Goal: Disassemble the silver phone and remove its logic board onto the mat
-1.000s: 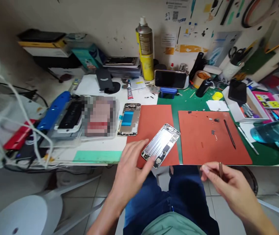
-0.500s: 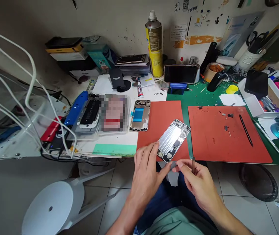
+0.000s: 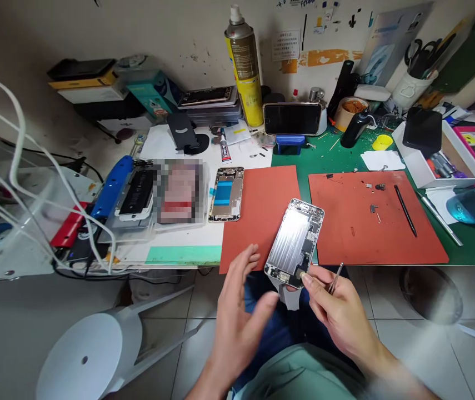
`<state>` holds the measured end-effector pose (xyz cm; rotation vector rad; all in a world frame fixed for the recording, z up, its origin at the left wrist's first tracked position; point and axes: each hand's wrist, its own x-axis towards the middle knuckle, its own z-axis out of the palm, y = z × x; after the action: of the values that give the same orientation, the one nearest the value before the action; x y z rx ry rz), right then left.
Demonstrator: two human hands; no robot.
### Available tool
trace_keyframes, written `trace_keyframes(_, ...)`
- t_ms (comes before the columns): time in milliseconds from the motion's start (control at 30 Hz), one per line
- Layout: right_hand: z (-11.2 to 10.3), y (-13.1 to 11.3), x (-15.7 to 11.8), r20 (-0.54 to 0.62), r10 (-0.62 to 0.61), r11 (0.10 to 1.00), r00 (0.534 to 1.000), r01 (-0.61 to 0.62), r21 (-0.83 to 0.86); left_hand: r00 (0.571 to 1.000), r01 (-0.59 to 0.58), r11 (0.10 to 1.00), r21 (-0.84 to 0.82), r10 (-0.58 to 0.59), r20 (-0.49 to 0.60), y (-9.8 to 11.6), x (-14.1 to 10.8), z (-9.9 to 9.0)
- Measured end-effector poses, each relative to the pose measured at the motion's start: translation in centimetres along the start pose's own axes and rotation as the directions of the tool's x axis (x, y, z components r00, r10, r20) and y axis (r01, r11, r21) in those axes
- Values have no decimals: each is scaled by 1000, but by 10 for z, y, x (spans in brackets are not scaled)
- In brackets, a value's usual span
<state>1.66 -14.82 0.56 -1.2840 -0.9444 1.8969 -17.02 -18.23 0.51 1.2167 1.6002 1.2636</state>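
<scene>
The phone housing [image 3: 294, 241] is located at the front edge of the tabletop [image 3: 187, 236], ahead of the left red mat [image 3: 262, 186]'s right-hand border, with its lower end projecting past that edge. Its lower right corner is seated between the thumb and fingers [image 3: 315, 290] of the right hand [image 3: 341, 311]; the thumb bears on the inner face and the remaining fingers pass behind. These fingers are closed on the corner, and a slim metal tool [image 3: 335, 278] is also retained in the same hand, directed upward and away from the housing. The left hand [image 3: 239, 314] is positioned beside the lower left of the housing, fingers extended, thumb spread well away from them, gripping nothing; a narrow gap separates the thumb from the housing. The housing is rotated so that its top end leans to the right, inner side facing up (whether the far end contacts the mat cannot be determined). The interior is exposed: a broad, bright silver recess with lengthwise streaks occupies the left portion, dark and silver components line the right side, and further small parts fill the lower end. The corners are rounded, with a thin pale rim. A second housing [image 3: 223, 214], bearing a blue strip [image 3: 223, 193], lies to the left, well apart from both hands.
</scene>
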Motion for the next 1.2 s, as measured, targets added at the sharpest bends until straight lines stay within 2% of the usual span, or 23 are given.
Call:
trace_keyframes(33,-4,-2,-3,33,0,1000,999,1,-21,992,126,964,-235,-126,17,4,4,0)
trace_keyframes(67,-7,-4,-6,68,10,999,998,-7,-47,967,251,866,-433,-246,69,9,10,2)
trace_keyframes(100,-10,-6,-8,105,27,997,994,-19,-79,927,368,741,-562,-342,156,14,16,6)
trace_keyframes(133,-12,-8,-10,140,48,993,989,-32,-116,878,470,622,-627,-401,260,18,22,10)
trace_keyframes(200,-14,-9,-11,184,72,979,980,-34,-201,791,605,444,-661,-431,435,25,31,19)
trace_keyframes(267,-16,-8,-11,135,14,954,991,27,-297,749,659,361,-661,-402,527,27,37,27)
trace_keyframes(333,-18,-5,-11,5,-145,907,989,135,-400,755,652,338,-679,-375,538,28,38,32)
trace_keyframes(400,-20,-4,-11,-97,-330,842,939,246,-481,776,624,335,-706,-365,514,27,37,34)
trace_keyframes(467,-21,-5,-11,-115,-463,780,879,343,-523,783,615,325,-718,-355,510,27,35,35)
trace_keyframes(567,-20,-8,-10,-73,-573,698,816,439,-565,796,599,320,-734,-340,501,27,33,37)
trace_keyframes(733,-15,-9,-5,-34,-602,651,798,466,-600,801,592,317,-741,-331,498,25,31,39)
trace_keyframes(833,-14,-8,-1,-11,-619,627,785,486,-609,803,593,358,-722,-335,493,25,30,40)
trace_keyframes(1033,-13,-9,3,34,-673,557,739,537,-634,806,588,370,-719,-337,486,27,29,41)
trace_keyframes(1200,-12,-12,3,73,-658,532,749,531,-659,801,593,345,-727,-339,493,25,30,41)
